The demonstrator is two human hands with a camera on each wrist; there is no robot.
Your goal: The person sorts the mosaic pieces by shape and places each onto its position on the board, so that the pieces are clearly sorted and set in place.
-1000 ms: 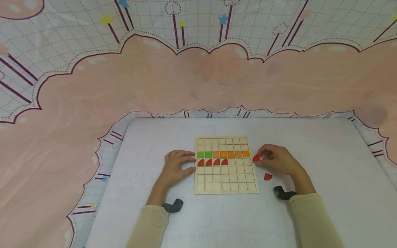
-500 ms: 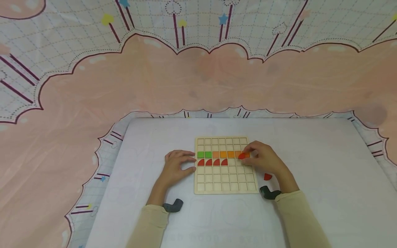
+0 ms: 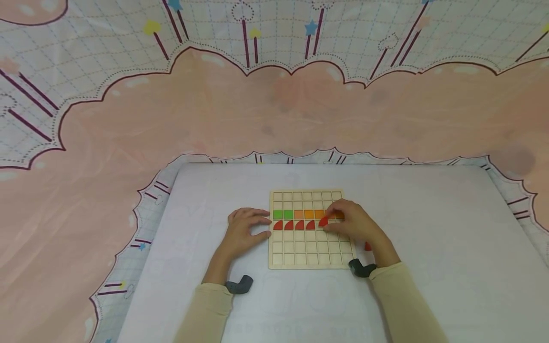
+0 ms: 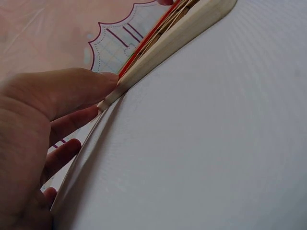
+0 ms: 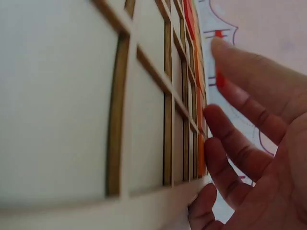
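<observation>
A pale wooden grid board [image 3: 300,259] lies flat on the white table. One of its rows carries green squares [image 3: 283,214] and orange squares [image 3: 309,214]. In the row just nearer the person, several red quarter-circle tiles [image 3: 299,225] sit in the left cells. My right hand [image 3: 356,221] pinches another red quarter-circle tile [image 3: 323,222] between thumb and finger, over the cell right of those red tiles. In the right wrist view this tile [image 5: 219,79] shows edge-on. With fingers extended, my left hand [image 3: 243,232] touches the board's left edge; its thumb [image 4: 103,82] rests there.
A loose red quarter-circle tile [image 3: 368,246] lies right of the board, partly hidden by the right wrist. Dark wrist devices [image 3: 241,285] sit on both wrists. A pink patterned cloth [image 3: 214,114] lies beyond the white table surface [image 3: 206,186].
My right hand has carried the red quarter-circle tile leftward from beside the board to over the red row. The left hand stays at the board's edge.
</observation>
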